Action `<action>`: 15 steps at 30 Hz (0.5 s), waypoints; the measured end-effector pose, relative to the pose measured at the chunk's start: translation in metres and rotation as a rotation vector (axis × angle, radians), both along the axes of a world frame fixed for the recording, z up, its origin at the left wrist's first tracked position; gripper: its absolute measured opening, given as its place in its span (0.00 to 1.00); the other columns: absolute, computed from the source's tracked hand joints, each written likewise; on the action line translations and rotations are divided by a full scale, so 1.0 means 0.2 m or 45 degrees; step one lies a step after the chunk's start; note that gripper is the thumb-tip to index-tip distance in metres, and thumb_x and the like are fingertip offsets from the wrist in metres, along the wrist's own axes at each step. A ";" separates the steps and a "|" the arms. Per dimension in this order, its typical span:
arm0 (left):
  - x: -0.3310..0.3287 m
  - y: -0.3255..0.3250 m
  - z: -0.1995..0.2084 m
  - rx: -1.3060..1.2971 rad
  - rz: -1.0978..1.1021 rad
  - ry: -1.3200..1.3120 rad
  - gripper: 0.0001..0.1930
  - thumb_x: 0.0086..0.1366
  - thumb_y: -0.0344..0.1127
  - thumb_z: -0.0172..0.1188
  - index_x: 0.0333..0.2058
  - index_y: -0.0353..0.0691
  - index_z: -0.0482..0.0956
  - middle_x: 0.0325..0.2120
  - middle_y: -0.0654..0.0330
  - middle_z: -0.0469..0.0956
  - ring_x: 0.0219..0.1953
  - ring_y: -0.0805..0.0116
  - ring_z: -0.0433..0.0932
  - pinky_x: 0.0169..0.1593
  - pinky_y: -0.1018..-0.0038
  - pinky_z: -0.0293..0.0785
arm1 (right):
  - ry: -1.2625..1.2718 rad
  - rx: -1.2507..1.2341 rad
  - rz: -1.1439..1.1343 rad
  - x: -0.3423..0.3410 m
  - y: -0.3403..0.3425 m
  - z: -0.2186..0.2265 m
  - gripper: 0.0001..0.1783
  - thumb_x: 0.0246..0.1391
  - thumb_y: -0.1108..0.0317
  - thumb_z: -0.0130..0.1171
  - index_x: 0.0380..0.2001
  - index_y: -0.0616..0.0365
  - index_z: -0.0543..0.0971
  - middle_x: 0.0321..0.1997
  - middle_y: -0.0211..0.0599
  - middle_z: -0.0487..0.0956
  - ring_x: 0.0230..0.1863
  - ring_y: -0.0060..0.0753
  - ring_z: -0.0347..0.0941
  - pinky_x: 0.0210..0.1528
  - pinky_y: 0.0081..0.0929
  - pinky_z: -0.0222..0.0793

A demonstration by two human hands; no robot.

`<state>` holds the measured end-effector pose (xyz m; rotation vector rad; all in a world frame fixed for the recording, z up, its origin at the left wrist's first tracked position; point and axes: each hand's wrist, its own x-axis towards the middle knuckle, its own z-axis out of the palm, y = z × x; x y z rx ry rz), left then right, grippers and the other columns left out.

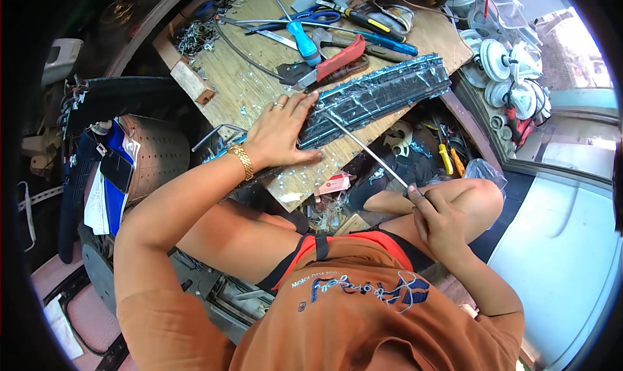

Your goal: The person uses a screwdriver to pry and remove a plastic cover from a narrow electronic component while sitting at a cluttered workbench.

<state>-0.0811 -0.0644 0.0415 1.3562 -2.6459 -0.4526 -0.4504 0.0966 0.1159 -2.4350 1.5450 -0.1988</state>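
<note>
A long black strip-like part (pixel 383 93) with torn blue edging lies slantwise across the wooden board. My left hand (pixel 279 128) is laid across it, fingers over the far edge and thumb at the near edge, holding it down. My right hand (pixel 438 218) is closed round the dark handle of a screwdriver (pixel 371 152) with a long thin metal shaft. The shaft's tip touches the strip's top face, just right of my left fingers. Most of the handle is hidden inside my right hand.
On the board (pixel 240 98), small shavings lie scattered. Beyond the strip are a blue screwdriver (pixel 302 41), a red-handled cutter (pixel 341 56), scissors (pixel 318 15) and a pile of screws (pixel 196 37). A perforated metal drum (pixel 159 154) stands left; white round parts (pixel 496 59) sit right.
</note>
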 end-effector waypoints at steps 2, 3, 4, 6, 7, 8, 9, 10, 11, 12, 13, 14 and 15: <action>-0.01 0.00 0.00 0.020 0.030 0.045 0.59 0.55 0.68 0.72 0.75 0.38 0.58 0.64 0.43 0.70 0.63 0.40 0.71 0.65 0.49 0.71 | -0.053 -0.028 0.013 -0.02 0.00 -0.08 0.30 0.57 0.69 0.69 0.65 0.46 0.81 0.42 0.36 0.78 0.31 0.38 0.80 0.30 0.36 0.75; -0.02 0.00 0.00 0.021 0.054 0.044 0.59 0.54 0.68 0.73 0.75 0.39 0.58 0.64 0.42 0.70 0.62 0.39 0.71 0.65 0.49 0.71 | -0.090 -0.046 0.009 -0.04 0.02 -0.12 0.30 0.57 0.70 0.69 0.64 0.46 0.81 0.41 0.36 0.78 0.31 0.38 0.80 0.30 0.35 0.75; -0.03 0.01 0.00 0.022 0.079 0.043 0.59 0.53 0.68 0.73 0.75 0.41 0.58 0.63 0.42 0.70 0.61 0.37 0.71 0.65 0.48 0.70 | -0.127 -0.063 0.005 -0.05 0.03 -0.17 0.29 0.57 0.70 0.70 0.63 0.46 0.82 0.41 0.35 0.78 0.30 0.37 0.79 0.29 0.35 0.75; -0.03 0.00 0.01 0.049 0.086 0.035 0.59 0.53 0.67 0.73 0.75 0.41 0.57 0.63 0.42 0.70 0.61 0.37 0.72 0.65 0.48 0.70 | -0.169 -0.064 0.005 -0.08 0.03 -0.26 0.29 0.57 0.71 0.70 0.63 0.46 0.82 0.41 0.34 0.78 0.30 0.37 0.79 0.29 0.35 0.75; -0.03 0.01 0.01 0.062 0.086 0.035 0.58 0.54 0.67 0.73 0.75 0.42 0.57 0.63 0.42 0.70 0.61 0.37 0.72 0.65 0.49 0.70 | -0.204 -0.078 -0.003 -0.10 0.03 -0.30 0.28 0.56 0.71 0.70 0.62 0.46 0.83 0.40 0.34 0.78 0.30 0.37 0.79 0.29 0.35 0.75; -0.03 0.01 0.01 0.076 0.091 0.025 0.58 0.54 0.67 0.73 0.75 0.42 0.57 0.63 0.42 0.70 0.61 0.37 0.72 0.65 0.49 0.70 | -0.213 -0.063 0.000 -0.12 0.04 -0.35 0.28 0.56 0.71 0.70 0.62 0.46 0.83 0.40 0.34 0.78 0.30 0.37 0.79 0.29 0.35 0.75; -0.03 0.02 0.01 0.071 0.080 0.037 0.58 0.54 0.66 0.73 0.75 0.43 0.57 0.63 0.42 0.70 0.61 0.38 0.72 0.65 0.49 0.71 | -0.257 -0.092 0.012 -0.13 0.04 -0.41 0.29 0.56 0.70 0.70 0.63 0.46 0.82 0.40 0.34 0.77 0.31 0.37 0.79 0.30 0.35 0.75; -0.02 0.02 0.01 0.064 0.072 0.053 0.58 0.53 0.65 0.74 0.76 0.43 0.57 0.63 0.42 0.70 0.61 0.38 0.72 0.65 0.49 0.71 | -0.299 -0.123 0.027 -0.13 0.05 -0.46 0.31 0.56 0.70 0.71 0.64 0.46 0.81 0.40 0.34 0.77 0.32 0.38 0.79 0.31 0.36 0.75; -0.01 0.02 0.00 0.070 0.078 0.044 0.58 0.53 0.65 0.74 0.76 0.43 0.57 0.63 0.42 0.70 0.61 0.38 0.72 0.65 0.49 0.71 | -0.308 -0.116 0.031 -0.13 0.05 -0.52 0.31 0.56 0.70 0.71 0.64 0.46 0.81 0.40 0.34 0.77 0.32 0.38 0.79 0.31 0.36 0.75; -0.01 0.01 0.00 0.066 0.062 0.066 0.58 0.53 0.64 0.74 0.76 0.44 0.57 0.64 0.42 0.70 0.62 0.38 0.72 0.65 0.49 0.71 | -0.322 -0.111 0.003 -0.13 0.05 -0.58 0.33 0.56 0.69 0.71 0.66 0.45 0.79 0.39 0.35 0.76 0.33 0.40 0.78 0.32 0.37 0.76; 0.00 0.01 -0.01 0.057 0.050 0.085 0.58 0.53 0.63 0.75 0.76 0.44 0.57 0.65 0.42 0.69 0.64 0.38 0.71 0.65 0.49 0.70 | -0.339 -0.111 -0.022 -0.13 0.05 -0.63 0.35 0.56 0.68 0.71 0.68 0.45 0.77 0.39 0.35 0.75 0.34 0.41 0.78 0.33 0.38 0.77; 0.00 0.01 -0.01 0.056 0.049 0.081 0.58 0.53 0.63 0.75 0.76 0.44 0.57 0.65 0.42 0.69 0.64 0.38 0.71 0.65 0.49 0.70 | -0.342 -0.112 -0.023 -0.12 0.06 -0.69 0.35 0.56 0.68 0.71 0.68 0.45 0.77 0.39 0.35 0.75 0.34 0.41 0.78 0.33 0.38 0.77; -0.01 0.01 -0.03 0.041 0.038 0.090 0.58 0.52 0.62 0.75 0.76 0.45 0.57 0.65 0.41 0.69 0.65 0.38 0.70 0.66 0.49 0.70 | -0.279 -0.096 -0.067 -0.11 0.05 -0.75 0.37 0.56 0.68 0.71 0.70 0.45 0.75 0.38 0.35 0.75 0.35 0.42 0.78 0.35 0.38 0.78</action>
